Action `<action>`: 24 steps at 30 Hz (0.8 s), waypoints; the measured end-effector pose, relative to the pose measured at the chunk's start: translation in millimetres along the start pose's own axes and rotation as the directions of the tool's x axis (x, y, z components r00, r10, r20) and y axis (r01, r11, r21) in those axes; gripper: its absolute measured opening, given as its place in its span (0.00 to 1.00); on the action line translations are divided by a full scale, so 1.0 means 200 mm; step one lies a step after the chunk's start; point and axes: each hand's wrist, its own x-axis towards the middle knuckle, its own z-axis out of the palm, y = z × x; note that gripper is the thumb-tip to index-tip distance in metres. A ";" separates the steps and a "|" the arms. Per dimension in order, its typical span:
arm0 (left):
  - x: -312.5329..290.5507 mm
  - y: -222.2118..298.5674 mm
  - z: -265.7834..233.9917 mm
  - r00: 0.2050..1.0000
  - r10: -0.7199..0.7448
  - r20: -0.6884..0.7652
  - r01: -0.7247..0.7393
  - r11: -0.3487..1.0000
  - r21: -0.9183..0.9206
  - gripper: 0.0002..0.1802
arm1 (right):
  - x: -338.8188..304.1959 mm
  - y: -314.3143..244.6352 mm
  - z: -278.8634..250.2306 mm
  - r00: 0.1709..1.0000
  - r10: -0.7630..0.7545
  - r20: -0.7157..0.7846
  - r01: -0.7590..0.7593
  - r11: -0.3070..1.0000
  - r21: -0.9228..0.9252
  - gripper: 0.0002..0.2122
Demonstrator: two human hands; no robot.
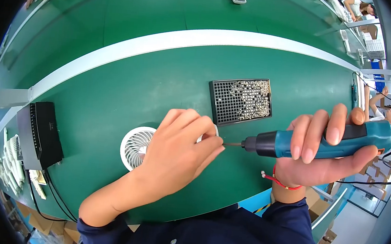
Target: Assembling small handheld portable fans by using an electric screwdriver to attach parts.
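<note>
My right hand (pixel 316 170) is wrapped round a teal and black electric screwdriver (pixel 265 143), held level with its bit pointing left. At the bit's tip, the thumb and fingers of my left hand (pixel 179 144) are pinched together; whatever they grip is too small or hidden to make out. Part of a white curved piece (pixel 216 130) shows just behind those fingertips. A round white fan grille (pixel 130 145) with curved ribs lies on the green table, partly covered by my left hand. Beyond both hands sits a black screw tray (pixel 222 102) with many small silver screws, mostly on its right side.
At the left stands a black and grey box-shaped device (pixel 48 132) with cables, beside several white parts (pixel 11 157). A white rail (pixel 203 38) crosses the green table (pixel 171 82). The screwdriver's black cord (pixel 376 183) runs right. Other people sit at the far right.
</note>
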 end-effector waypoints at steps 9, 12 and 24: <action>-0.02 -0.02 0.00 0.998 -0.059 -0.004 0.059 0.997 -0.043 0.07 | -0.01 0.01 -0.01 0.999 0.022 -0.028 -0.021 1.000 0.021 0.25; -0.02 -0.01 0.00 0.998 -0.059 0.008 0.060 0.997 -0.050 0.07 | -0.02 0.02 -0.01 0.999 0.045 -0.015 -0.044 0.998 0.040 0.25; -0.02 -0.03 0.02 0.996 -0.091 -0.021 0.088 0.987 -0.138 0.11 | -0.02 0.02 -0.04 0.997 0.081 -0.006 -0.080 0.993 0.088 0.24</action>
